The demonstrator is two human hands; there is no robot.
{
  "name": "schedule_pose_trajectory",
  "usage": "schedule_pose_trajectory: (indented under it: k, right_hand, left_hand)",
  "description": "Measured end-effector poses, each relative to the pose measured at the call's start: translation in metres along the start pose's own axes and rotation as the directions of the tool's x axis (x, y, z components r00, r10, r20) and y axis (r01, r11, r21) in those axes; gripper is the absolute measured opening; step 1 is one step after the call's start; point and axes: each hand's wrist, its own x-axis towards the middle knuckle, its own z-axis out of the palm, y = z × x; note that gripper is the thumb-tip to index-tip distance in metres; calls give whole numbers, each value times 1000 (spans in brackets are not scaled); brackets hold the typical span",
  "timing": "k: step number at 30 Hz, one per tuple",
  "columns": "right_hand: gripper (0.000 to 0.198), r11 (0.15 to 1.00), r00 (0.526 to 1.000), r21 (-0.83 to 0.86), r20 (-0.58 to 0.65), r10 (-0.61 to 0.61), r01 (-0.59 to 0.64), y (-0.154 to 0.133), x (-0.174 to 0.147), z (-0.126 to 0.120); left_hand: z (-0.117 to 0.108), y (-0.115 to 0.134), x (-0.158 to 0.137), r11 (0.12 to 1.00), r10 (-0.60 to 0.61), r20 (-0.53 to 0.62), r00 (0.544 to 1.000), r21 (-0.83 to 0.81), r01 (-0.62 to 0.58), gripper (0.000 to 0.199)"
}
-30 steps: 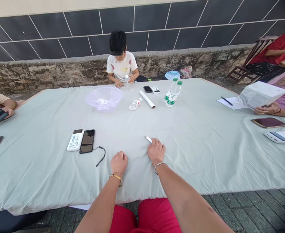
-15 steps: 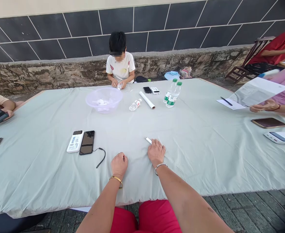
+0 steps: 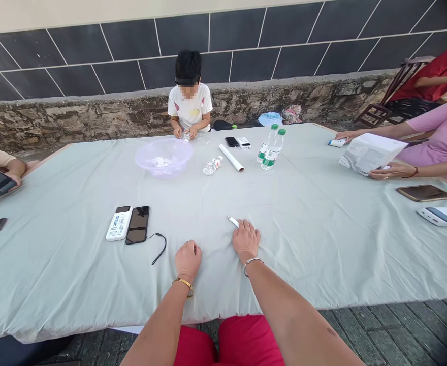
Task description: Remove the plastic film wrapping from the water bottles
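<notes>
I have the slim white stick [image 3: 232,220] just below and right of the frame's centre, its tip pointing up and left out from under the right grip [image 3: 246,238]. That grip rests palm down on the worktop [image 3: 303,229]; it covers the stick's rear end, so I can't tell whether the fingers close round it or only press on it. My left grip [image 3: 188,258], at the lower centre, is curled into a loose fist on the cloth; I can't see inside it.

Left of that fist lie a black strap [image 3: 159,249], a black phone [image 3: 137,226] and, right beside the phone, a white power bank [image 3: 119,226].

Above centre, I see a small bottle [image 3: 212,165] lying on its side, a white roll [image 3: 231,157] slanting near it, and two green-capped bottles [image 3: 272,152] upright to their right. A translucent lilac bowl [image 3: 143,161] sits left of these. At top centre, another person [image 3: 189,107] holds a clear bottle [image 3: 186,136]; at the right edge, someone in a pink top [image 3: 433,119] holds a white folded sheet [image 3: 374,152].
</notes>
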Motion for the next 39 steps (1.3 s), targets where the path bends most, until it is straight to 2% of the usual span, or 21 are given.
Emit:
schedule_pose_trajectory:
  k: [8, 17, 39]
  right_hand:
    - [48, 999, 1000, -38, 28, 5, -4, -1, 0, -1]
    - [51, 998, 997, -40, 59, 48, -46, -4, 2, -1]
    - [52, 997, 998, -78, 49, 33, -29, -2, 4, 3]
  left_hand:
    - [0, 0, 0, 1000, -14, 8, 1000, 6, 14, 18]
    - [-3, 0, -1, 995, 90, -97, 991, 58, -85, 18]
    - [-3, 0, 1, 997, 72, -82, 994, 46, -69, 17]
